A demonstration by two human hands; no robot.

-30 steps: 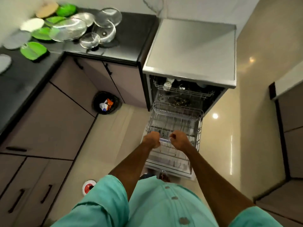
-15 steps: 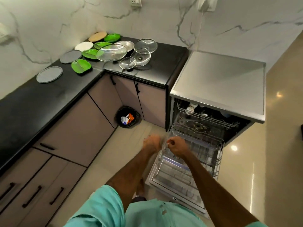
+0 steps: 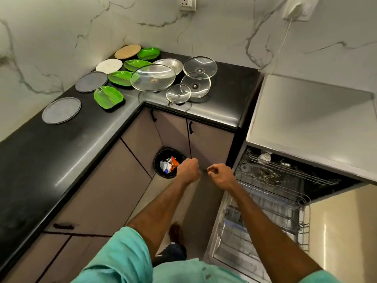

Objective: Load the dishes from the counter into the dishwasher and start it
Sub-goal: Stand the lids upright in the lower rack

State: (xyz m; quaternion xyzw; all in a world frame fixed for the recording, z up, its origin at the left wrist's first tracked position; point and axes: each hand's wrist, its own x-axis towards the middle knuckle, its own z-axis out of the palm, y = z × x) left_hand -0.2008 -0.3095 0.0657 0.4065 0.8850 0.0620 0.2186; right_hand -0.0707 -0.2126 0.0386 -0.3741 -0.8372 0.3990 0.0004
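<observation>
Partly hidden lower rack (image 3: 269, 209), blurred foot (image 3: 176, 232)

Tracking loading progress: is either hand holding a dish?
No: the left hand and right hand are curled and empty; green leaf-shaped plates and glass lids lie on the black counter.

My left hand (image 3: 188, 169) and right hand (image 3: 221, 175) are curled, empty and just apart. The lower rack (image 3: 265, 217) stands pulled out at 4 o'clock. Glass lids (image 3: 153, 77) and plates (image 3: 108, 97) lie on the counter (image 3: 61, 160) at 11 o'clock.
</observation>
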